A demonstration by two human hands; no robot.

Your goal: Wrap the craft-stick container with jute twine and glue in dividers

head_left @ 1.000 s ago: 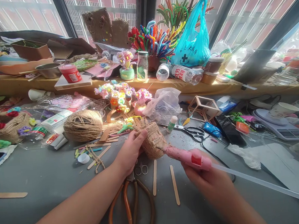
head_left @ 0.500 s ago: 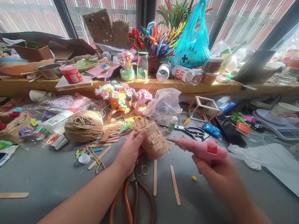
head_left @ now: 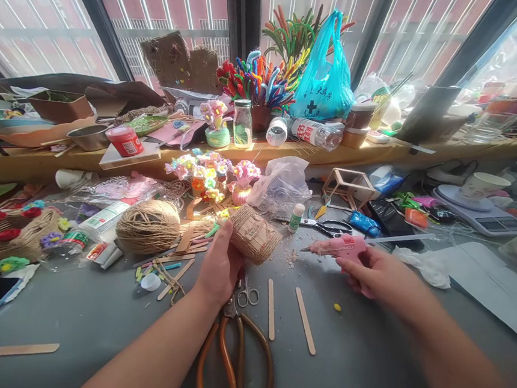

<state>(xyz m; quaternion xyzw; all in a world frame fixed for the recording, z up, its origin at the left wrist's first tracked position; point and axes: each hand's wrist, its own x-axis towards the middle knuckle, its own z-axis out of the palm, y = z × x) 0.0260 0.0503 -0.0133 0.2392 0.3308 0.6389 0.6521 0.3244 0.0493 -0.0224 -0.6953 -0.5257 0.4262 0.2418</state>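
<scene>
While both forearms reach in from the bottom edge, the nearest things on the grey table are the big orange-handled shears at six o'clock and two flat wooden sticks lying just beyond them, apart from either hand.

Past these, the left hand is curled around the near end of a twine-wrapped form, thumb on top and fingers under it, holding it tilted just above the tabletop, slightly to eleven o'clock of the picture's centre. The right hand, at three o'clock of that form, is closed around the grip of a pink glue gun, whose nozzle points toward nine o'clock and stands well apart from the twine; the gun looks low, at or near the table. A clear glue stick juts from its back.

By my judgement this is a pause between gluing passes on the wrapped form; a further pass would call for bringing the nozzle back to the twine surface while the left hand keeps the form steady.

Farther off, at ten o'clock, sits a ball of jute twine; at twelve, small craft flowers, and beyond them a blue plastic bag on the window ledge.
</scene>
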